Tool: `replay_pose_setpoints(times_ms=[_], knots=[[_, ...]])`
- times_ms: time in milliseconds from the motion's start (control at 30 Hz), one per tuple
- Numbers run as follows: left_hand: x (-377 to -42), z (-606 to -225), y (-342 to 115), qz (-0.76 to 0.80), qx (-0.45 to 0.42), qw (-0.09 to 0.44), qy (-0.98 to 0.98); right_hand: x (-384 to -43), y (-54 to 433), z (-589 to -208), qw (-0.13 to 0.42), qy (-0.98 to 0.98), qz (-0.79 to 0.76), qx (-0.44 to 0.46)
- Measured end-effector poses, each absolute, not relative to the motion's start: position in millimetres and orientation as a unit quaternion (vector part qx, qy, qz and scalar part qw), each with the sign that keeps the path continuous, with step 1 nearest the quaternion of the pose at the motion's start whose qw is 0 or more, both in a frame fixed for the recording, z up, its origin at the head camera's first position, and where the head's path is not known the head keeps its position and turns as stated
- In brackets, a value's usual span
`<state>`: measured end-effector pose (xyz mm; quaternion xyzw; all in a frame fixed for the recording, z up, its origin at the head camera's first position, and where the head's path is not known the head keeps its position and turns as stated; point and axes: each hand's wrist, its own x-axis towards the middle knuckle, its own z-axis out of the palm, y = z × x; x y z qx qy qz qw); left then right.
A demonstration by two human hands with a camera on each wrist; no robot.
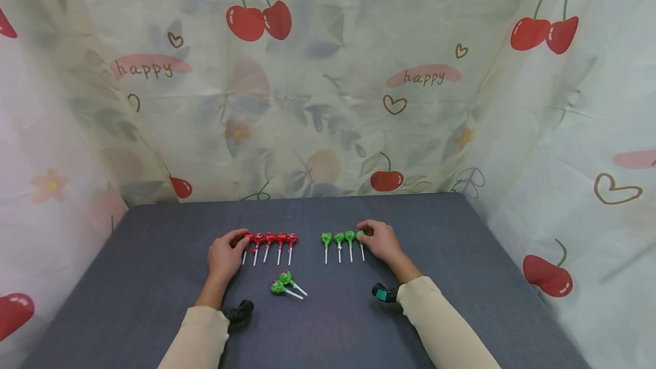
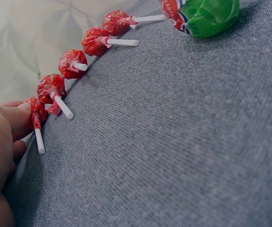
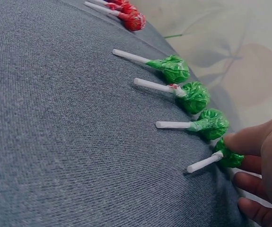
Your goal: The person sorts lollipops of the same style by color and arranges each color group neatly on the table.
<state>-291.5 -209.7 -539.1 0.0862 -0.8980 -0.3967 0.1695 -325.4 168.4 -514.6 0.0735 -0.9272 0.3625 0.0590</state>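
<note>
My left hand [image 1: 225,256] pinches the leftmost red lollipop [image 2: 36,113] by its wrapped head, thumb on the near side. That lollipop ends a row of several red lollipops [image 1: 270,237], sticks toward me. On the right, my right hand [image 1: 381,241] pinches the head of the rightmost green lollipop [image 3: 228,153]. Three more green lollipops [image 1: 339,237] stand in line to its left, their sticks also toward me. Nearer to me, between the forearms, two green lollipops [image 1: 278,287] lie together, sticks slanting to the right.
A dark grey cloth covers the table [image 1: 328,329]. Behind it and along both sides hangs a printed curtain [image 1: 318,84] with cherries and hearts. Black bands [image 1: 238,312] sit on both wrists. A gap separates the red row from the green row.
</note>
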Motion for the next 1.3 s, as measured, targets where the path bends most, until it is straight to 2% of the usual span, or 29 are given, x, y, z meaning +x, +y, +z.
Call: replay_pose_setpoints(times_ms=[267,400,567,800,1300], knots=[[-291.1,-539.5,-209.3,-0.397,0.086,0.167,-0.898,-324.6,168.9,-514.5,0.065,-0.92,0.38,0.075],[-291.4,-539.4,-209.4,-0.398,0.085,0.164,-0.899,-324.0,165.7,-509.6,0.087,-0.916,0.384,0.078],[-291.3,-539.3,-209.4,-0.399,0.086,0.164,-0.898,-319.3,152.4,-498.1,0.121,-0.91,0.381,0.111],[-291.2,-540.3,-210.4,-0.402,0.084,0.163,-0.897,-304.1,124.9,-484.8,0.136,-0.884,0.418,0.16],[-290.8,-537.3,-210.0,-0.404,0.084,0.159,-0.897,-275.2,73.5,-496.6,0.073,-0.863,0.422,0.268]])
